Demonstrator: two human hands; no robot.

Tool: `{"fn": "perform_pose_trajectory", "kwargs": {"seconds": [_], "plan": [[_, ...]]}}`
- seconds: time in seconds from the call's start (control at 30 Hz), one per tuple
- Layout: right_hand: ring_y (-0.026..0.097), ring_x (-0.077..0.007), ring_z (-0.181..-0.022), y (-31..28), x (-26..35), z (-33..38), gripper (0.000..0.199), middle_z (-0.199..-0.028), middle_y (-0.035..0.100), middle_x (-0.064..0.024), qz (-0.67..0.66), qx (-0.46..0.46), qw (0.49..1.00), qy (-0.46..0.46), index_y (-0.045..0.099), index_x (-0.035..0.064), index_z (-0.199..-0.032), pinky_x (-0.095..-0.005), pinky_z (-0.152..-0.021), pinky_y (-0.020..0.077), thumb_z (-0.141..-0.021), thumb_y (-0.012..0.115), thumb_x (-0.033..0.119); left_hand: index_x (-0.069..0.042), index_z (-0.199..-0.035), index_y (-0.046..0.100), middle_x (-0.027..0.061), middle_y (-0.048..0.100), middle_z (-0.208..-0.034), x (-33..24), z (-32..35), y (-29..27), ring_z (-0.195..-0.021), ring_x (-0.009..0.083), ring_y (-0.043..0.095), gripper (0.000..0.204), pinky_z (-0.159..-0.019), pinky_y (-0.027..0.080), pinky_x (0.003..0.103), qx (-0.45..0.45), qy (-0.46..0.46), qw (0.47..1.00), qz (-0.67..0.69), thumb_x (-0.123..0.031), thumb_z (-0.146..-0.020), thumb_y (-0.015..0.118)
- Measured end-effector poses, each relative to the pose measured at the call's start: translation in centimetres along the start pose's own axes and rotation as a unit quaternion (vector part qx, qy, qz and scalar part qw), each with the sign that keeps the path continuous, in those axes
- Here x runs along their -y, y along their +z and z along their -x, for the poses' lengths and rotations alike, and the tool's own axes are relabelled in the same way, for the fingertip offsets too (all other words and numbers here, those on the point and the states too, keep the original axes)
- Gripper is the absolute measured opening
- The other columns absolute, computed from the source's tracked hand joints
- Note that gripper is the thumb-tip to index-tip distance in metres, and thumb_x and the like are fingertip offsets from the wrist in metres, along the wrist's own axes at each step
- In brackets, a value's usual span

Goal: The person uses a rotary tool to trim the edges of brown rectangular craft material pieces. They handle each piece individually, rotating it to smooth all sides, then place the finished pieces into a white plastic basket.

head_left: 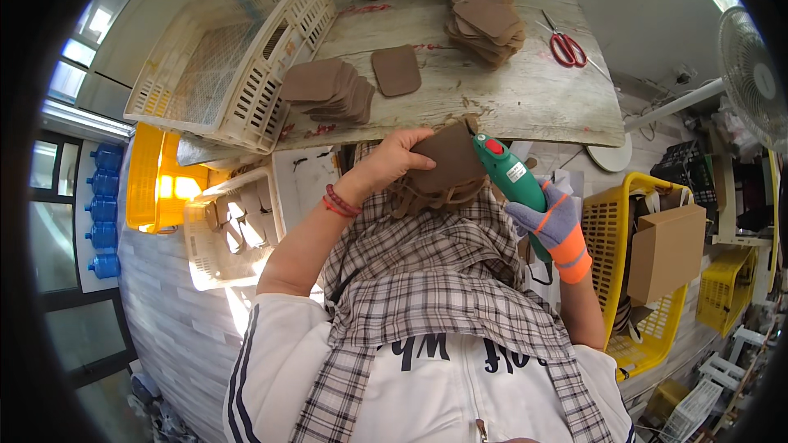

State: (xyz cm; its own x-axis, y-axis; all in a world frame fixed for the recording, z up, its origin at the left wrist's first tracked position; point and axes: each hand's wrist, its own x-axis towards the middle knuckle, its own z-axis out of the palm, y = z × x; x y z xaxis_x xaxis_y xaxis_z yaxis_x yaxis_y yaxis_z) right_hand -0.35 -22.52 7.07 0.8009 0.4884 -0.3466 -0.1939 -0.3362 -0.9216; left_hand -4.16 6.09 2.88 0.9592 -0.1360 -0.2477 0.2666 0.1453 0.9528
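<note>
My bare left hand (391,166) pinches a brown rounded-corner piece (451,160) of leather-like material between thumb and fingers, just off the table's near edge. Below it, a bunch of brown scraps (435,198) hangs over my checked apron. Wrapped in a grey-and-orange glove, my right hand (560,226) grips a green electric hand tool (512,179) with a red switch. The tool's head meets the right edge of the piece; its cutting end is too small to make out. Farther off lie a fanned stack of brown pieces (328,89) and a single piece (396,70).
On the worn wooden table (542,107) are more brown stacks (486,23), red-handled scissors (566,47) and a white crate (246,74). Yellow baskets (606,234) stand right, one holding a cardboard box (669,250). A white crate of pieces (234,226) is left; a fan (751,74) stands right.
</note>
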Motion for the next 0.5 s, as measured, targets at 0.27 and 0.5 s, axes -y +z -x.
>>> {"fn": "perform_pose_trajectory", "kwargs": {"seconds": [0.27, 0.5], "plan": [[0.057, -0.0062, -0.067, -0.2, -0.2, 0.2, 0.043, -0.078, 0.062, -0.0031, 0.039, 0.031, 0.999, 0.007, 0.058, -0.0018, -0.105, -0.0212, -0.058, 0.0469, -0.074, 0.079, 0.019, 0.001, -0.108, 0.058, 0.0019, 0.062, -0.098, -1.2, 0.4, -2.6, -0.091, 0.0080, 0.056, 0.031, -0.081, 0.045, 0.023, 0.034, -0.040, 0.983, -0.173, 0.004, -0.077, 0.059], [0.056, -0.0046, -0.065, -0.4, -1.1, 0.1, 0.044, -0.077, 0.062, -0.0016, 0.017, 0.063, 0.998, 0.010, 0.058, -0.0015, -0.103, -0.0199, -0.057, 0.0461, -0.073, 0.080, 0.022, -0.004, -0.091, 0.060, 0.0004, 0.063, -0.088, -0.8, 1.0, -3.3, -0.078, 0.0084, 0.060, 0.021, -0.072, 0.048, 0.023, -0.110, 0.062, 0.991, -0.039, 0.003, -0.074, 0.069]]}}
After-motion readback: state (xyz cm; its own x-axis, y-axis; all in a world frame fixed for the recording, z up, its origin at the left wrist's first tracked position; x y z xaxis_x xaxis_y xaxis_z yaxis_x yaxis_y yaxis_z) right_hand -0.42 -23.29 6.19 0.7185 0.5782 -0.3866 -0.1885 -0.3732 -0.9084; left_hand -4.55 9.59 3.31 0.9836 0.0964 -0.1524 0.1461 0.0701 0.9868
